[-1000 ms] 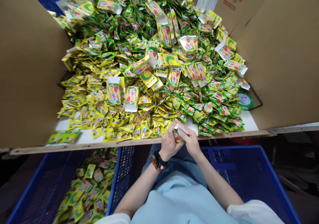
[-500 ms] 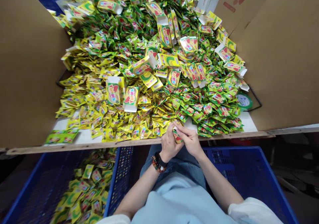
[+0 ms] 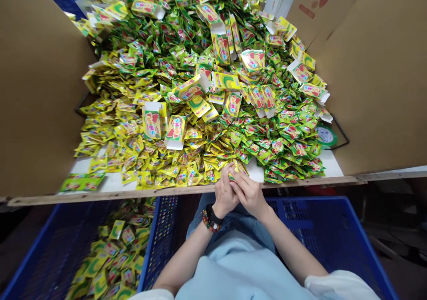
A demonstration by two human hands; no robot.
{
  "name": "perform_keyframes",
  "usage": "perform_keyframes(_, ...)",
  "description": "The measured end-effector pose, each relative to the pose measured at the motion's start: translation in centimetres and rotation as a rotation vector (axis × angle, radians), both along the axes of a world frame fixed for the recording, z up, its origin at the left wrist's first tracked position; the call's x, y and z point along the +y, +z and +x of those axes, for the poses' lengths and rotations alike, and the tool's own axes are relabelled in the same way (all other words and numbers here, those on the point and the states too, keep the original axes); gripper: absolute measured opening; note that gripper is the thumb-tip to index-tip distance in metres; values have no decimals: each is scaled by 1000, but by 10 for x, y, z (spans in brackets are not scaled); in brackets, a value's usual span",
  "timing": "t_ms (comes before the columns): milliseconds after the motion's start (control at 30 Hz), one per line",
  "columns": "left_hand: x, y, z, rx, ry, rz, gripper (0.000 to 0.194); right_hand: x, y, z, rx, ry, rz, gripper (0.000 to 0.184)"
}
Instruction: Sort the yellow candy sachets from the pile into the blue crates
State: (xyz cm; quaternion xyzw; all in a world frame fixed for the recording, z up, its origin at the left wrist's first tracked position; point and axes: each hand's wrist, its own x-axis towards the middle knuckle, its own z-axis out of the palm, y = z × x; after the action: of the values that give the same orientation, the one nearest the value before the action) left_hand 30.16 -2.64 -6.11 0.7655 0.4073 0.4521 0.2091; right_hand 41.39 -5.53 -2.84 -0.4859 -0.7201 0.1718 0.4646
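My left hand (image 3: pixel 224 194) and my right hand (image 3: pixel 251 194) meet at the front edge of the table, both with closed fingers. They grip a small candy box (image 3: pixel 231 176) between them; the fingers cover nearly all of it, leaving a sliver of green and yellow. Just beyond my fingertips lie yellow candy sachets (image 3: pixel 180 175), with green candy sachets (image 3: pixel 293 148) to the right. Several small printed boxes, some with raised white flaps, rest on the heap, among them an upright box (image 3: pixel 175 131) left of my hands.
Cardboard walls (image 3: pixel 36 91) flank the heap on both sides. Under the table, a blue crate (image 3: pixel 149 246) at left holds filled boxes, and another blue crate (image 3: pixel 360 237) stands at right. A green tape roll (image 3: pixel 327 136) lies by the right wall. Joined green sachets (image 3: pixel 82 182) lie front left.
My right hand has turned inward over the small box, whose red and green face showed between my hands before and is now mostly covered. The heap looks the same.
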Motion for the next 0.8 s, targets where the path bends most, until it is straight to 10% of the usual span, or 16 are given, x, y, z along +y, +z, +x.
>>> perform_keyframes(167, 0, 12, -17, 12, 53, 27, 56, 1, 4, 6, -54, 102, -27, 48)
perform_keyframes(367, -14, 66, -181, 205, 1137, 269, 50, 42, 9, 52, -260, -389, -9, 38)
perform_keyframes(433, -12, 79, -212, 295, 1250, 292, 50, 60, 6, 61, -387, -458, -61, 26)
perform_keyframes(567, 24, 80, -161, 334, 798, 219, 17, 74, -2, 63, -267, -463, -62, 16)
perform_keyframes(800, 111, 75, -23, 534, 172, 122, 18, 61, 8, 58, 750, -354, -257, 25)
